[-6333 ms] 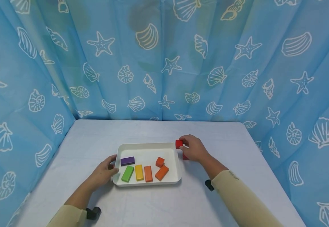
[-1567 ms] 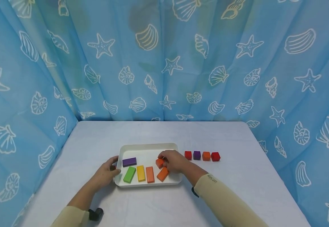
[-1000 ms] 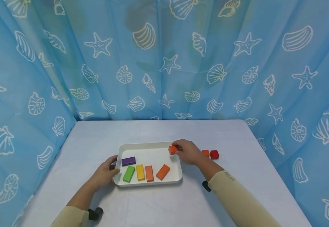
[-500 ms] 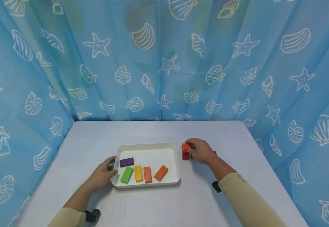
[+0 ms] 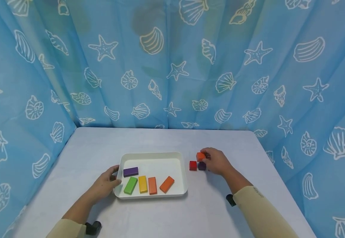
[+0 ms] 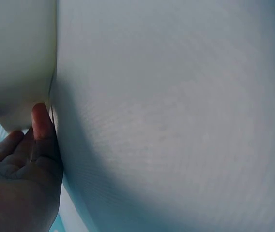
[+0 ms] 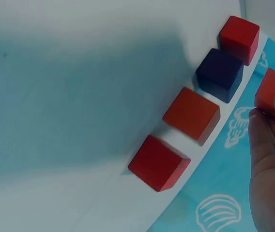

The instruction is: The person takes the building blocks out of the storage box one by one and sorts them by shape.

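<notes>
In the head view my right hand (image 5: 218, 161) pinches an orange cube (image 5: 200, 156) between thumb and fingers, held up over the row of cubes, right of the tray. The right wrist view shows that row on the table: a red cube (image 7: 239, 39) nearest the tray, a dark purple cube (image 7: 219, 75), an orange cube (image 7: 191, 115), then another red cube (image 7: 158, 163). From the head, my hand hides the last two. My left hand (image 5: 104, 182) grips the left end of the white tray (image 5: 152, 162); close up, fingers (image 6: 41, 123) touch its outer wall.
Inside the tray lie a purple block (image 5: 130, 172), a green block (image 5: 130, 185), a yellow block (image 5: 143, 184) and two orange blocks (image 5: 167, 184). A white cloth covers the table (image 5: 160, 218). Blue shell-print curtains (image 5: 172, 89) stand behind and at both sides.
My right hand, earlier setting a red cube down at the right, has since lifted the orange cube out of the tray and carried it right, over the row. My left hand stays at the tray's left end.
</notes>
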A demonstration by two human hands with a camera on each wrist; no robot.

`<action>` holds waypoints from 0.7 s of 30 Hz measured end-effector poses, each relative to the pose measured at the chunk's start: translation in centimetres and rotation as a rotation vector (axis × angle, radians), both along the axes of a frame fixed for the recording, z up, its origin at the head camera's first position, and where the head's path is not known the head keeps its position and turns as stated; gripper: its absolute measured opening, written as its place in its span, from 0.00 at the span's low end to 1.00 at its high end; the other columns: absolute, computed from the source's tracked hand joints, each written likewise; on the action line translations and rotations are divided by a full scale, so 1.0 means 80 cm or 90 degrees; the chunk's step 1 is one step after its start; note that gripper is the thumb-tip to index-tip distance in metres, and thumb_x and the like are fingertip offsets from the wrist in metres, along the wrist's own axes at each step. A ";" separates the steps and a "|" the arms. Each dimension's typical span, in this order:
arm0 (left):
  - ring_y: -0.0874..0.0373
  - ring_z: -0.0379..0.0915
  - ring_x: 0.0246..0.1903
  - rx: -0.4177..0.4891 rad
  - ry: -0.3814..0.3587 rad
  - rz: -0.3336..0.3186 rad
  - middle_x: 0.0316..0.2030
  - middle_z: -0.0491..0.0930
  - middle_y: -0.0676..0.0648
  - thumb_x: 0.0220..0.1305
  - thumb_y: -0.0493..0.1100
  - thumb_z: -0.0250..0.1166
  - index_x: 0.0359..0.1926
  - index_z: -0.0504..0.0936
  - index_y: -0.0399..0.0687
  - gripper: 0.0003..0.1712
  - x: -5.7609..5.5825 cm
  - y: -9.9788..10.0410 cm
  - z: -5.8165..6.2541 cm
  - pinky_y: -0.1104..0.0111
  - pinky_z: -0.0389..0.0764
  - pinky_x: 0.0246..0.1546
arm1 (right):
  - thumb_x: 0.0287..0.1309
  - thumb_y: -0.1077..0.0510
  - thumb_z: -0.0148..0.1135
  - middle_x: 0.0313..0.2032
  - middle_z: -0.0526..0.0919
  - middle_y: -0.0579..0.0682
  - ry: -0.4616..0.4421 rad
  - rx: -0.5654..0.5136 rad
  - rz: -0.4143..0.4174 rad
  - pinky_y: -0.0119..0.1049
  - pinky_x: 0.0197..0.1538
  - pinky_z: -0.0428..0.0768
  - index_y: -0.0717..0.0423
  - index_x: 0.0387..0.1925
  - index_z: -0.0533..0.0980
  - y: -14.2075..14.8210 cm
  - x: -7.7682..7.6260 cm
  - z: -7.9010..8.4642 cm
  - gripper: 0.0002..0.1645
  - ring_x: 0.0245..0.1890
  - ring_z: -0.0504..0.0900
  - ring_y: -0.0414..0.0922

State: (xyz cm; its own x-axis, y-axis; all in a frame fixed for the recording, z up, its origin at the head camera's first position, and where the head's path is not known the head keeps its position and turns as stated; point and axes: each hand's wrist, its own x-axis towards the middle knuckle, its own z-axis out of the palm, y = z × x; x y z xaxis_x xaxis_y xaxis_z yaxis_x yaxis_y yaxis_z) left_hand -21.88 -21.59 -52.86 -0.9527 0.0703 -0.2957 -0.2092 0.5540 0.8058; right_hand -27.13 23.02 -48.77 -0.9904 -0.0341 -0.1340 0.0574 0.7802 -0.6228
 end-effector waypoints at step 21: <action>0.29 0.61 0.74 0.003 -0.007 -0.002 0.76 0.63 0.28 0.75 0.41 0.64 0.83 0.55 0.38 0.43 -0.003 -0.002 -0.002 0.36 0.66 0.70 | 0.71 0.69 0.64 0.66 0.75 0.68 0.003 0.034 -0.041 0.58 0.59 0.84 0.65 0.72 0.70 0.101 0.019 -0.010 0.31 0.64 0.74 0.67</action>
State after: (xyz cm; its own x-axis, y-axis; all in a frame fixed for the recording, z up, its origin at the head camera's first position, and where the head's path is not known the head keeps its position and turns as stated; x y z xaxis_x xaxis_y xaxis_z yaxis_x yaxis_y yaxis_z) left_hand -22.15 -21.75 -53.03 -0.9493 0.0748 -0.3053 -0.2158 0.5513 0.8059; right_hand -25.62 31.08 -49.58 -0.9910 0.0362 -0.1292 0.1052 0.8073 -0.5807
